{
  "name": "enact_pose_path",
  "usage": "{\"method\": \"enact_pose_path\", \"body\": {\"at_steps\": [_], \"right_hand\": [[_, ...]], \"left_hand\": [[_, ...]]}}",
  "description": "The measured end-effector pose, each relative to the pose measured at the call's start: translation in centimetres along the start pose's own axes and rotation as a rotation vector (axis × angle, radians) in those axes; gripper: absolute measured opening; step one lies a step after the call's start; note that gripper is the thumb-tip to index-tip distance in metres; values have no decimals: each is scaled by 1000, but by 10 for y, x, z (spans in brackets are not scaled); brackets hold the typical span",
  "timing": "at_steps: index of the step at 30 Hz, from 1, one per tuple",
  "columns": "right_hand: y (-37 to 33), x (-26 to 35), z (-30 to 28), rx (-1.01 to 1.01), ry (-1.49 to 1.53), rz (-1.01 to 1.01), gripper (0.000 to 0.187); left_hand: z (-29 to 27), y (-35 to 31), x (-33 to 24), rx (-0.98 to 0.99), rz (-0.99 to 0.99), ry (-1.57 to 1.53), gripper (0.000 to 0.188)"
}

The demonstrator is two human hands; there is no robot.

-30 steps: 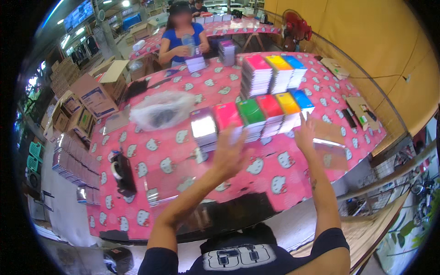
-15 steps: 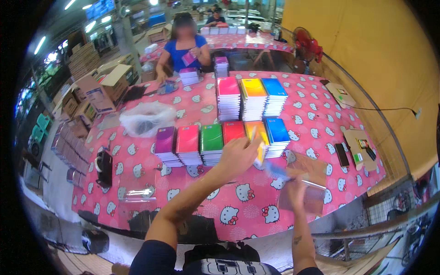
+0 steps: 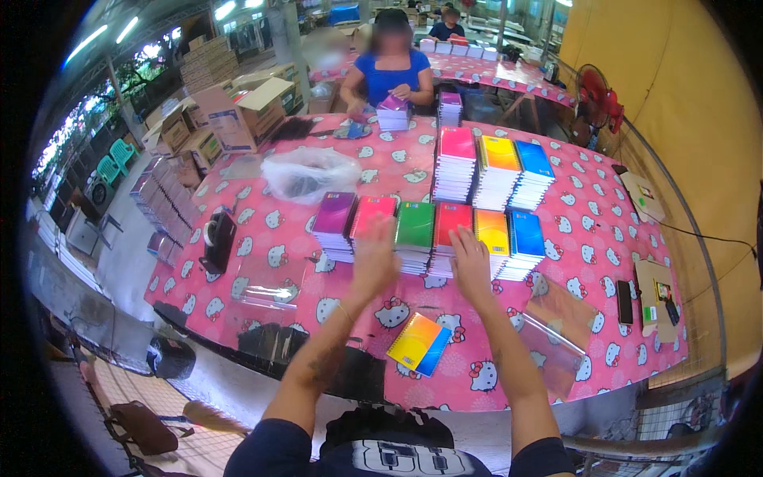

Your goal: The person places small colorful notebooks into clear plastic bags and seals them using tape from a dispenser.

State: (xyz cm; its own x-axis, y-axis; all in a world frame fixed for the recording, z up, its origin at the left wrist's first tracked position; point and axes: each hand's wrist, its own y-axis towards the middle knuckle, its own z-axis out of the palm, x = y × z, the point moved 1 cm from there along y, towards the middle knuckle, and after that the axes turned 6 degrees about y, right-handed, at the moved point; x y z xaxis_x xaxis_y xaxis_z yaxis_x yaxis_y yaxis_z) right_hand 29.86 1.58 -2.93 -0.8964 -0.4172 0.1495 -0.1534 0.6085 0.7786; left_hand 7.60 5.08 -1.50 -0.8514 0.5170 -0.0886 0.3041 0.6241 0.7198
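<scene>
A front row of spiral notebook stacks runs across the table: purple [image 3: 335,215], pink [image 3: 372,210], green [image 3: 415,226], red [image 3: 454,219], yellow [image 3: 491,230] and blue [image 3: 526,233]. My left hand [image 3: 373,258], smeared by motion, is raised before the pink stack and hides part of it. With its fingers stretched out, my right hand [image 3: 472,262] reaches to the red stack's near right corner; whether it touches the top notebook is unclear. Between my forearms, a loose yellow notebook [image 3: 410,340] lies overlapping a blue notebook [image 3: 434,352] on the table.
Taller pink [image 3: 455,163], yellow [image 3: 498,171] and blue [image 3: 531,175] stacks stand behind. Clear plastic sheets [image 3: 560,334] lie at right, near a phone [image 3: 624,302]. A tape dispenser [image 3: 216,242] and plastic bag [image 3: 310,173] sit left. Across the table, a person in blue [image 3: 391,75] handles purple notebooks.
My right hand has moved from the plastic sheets to the red stack, my left hand leftward from the yellow stack. Yellow and blue notebooks now lie in front. The view has shifted.
</scene>
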Motion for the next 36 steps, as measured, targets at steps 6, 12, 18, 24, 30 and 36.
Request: {"method": "enact_pose_path", "body": {"at_steps": [6, 12, 18, 24, 30, 36], "right_hand": [[-59, 52, -32, 300, 130, -114, 37], [-185, 87, -39, 318, 649, 135, 23], [-38, 9, -18, -30, 117, 228, 43], [-18, -34, -26, 321, -28, 351, 36], [-124, 16, -63, -5, 1070, 745, 35], [-163, 39, -4, 554, 828, 336, 25]], "left_hand": [[-59, -19, 53, 172, 75, 57, 47], [-97, -31, -49, 962, 160, -91, 30], [7, -68, -55, 776, -73, -180, 32], [27, 3, 20, 143, 180, 119, 40], [-97, 25, -6, 236, -236, -253, 30], [-58, -62, -53, 783, 2, -137, 44]]}}
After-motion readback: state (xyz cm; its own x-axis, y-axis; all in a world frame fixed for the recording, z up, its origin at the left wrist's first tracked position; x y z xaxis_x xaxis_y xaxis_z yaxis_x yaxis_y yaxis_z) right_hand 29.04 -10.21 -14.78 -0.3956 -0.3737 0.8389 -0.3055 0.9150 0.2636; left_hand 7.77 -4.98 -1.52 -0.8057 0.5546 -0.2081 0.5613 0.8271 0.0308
